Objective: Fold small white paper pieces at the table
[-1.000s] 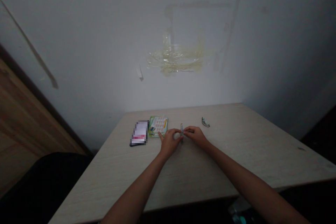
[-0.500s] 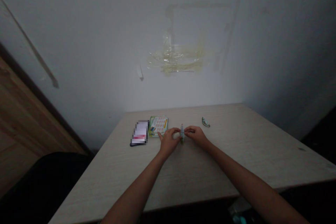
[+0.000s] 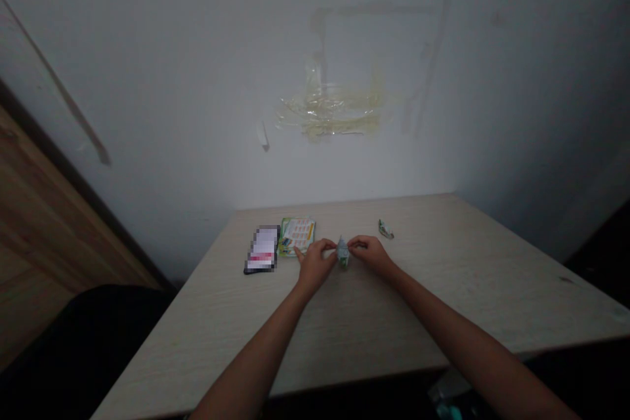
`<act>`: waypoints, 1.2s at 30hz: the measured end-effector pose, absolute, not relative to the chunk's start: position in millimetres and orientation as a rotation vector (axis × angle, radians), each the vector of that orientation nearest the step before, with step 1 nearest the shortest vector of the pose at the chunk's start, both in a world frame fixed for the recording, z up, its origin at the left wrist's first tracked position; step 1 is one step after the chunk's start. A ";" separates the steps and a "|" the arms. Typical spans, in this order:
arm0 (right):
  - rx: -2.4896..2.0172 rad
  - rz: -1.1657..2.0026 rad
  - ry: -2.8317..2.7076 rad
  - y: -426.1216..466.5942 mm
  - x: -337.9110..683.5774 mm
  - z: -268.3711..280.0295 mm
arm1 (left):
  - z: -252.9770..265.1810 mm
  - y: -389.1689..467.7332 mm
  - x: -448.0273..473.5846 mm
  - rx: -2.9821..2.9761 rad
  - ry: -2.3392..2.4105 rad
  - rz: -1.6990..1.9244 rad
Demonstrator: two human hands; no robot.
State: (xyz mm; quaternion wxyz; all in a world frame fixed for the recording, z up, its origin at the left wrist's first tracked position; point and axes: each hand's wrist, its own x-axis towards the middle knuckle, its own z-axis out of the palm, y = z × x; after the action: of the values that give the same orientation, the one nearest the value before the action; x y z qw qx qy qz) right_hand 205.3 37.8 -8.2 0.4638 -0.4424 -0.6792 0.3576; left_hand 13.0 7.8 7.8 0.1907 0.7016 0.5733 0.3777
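Both arms stretch forward over the table (image 3: 443, 289); the left hand (image 3: 315, 264) and right hand (image 3: 373, 254) pinch one small folded paper piece (image 3: 343, 252) between their fingertips, mid-table. One phone (image 3: 262, 249) and one colourful packet (image 3: 296, 235) lie to the left, one small wrapper (image 3: 385, 229) far right.

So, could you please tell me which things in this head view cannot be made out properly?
- Small folded item pinched between the left hand and right hand: too small and dim to identify; the fingers cover part of it.
- Phone screen: pixelated, unreadable.
- Green printed card: print too small to read.
- Small wrapper on the table: too small to identify.
- Teal object under the table: cut off by the bottom edge.
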 end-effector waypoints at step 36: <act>-1.118 0.341 -2.100 36.8 219.9 -6.8 | 13.1 10.6 -4.6 2.267 1.640 0.791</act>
State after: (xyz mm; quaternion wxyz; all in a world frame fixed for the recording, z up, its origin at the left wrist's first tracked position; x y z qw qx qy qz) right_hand 219.9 36.8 -6.8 0.3608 -0.4337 -0.8150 0.1323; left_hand -4.6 10.6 13.1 0.1166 0.7742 0.5603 0.2703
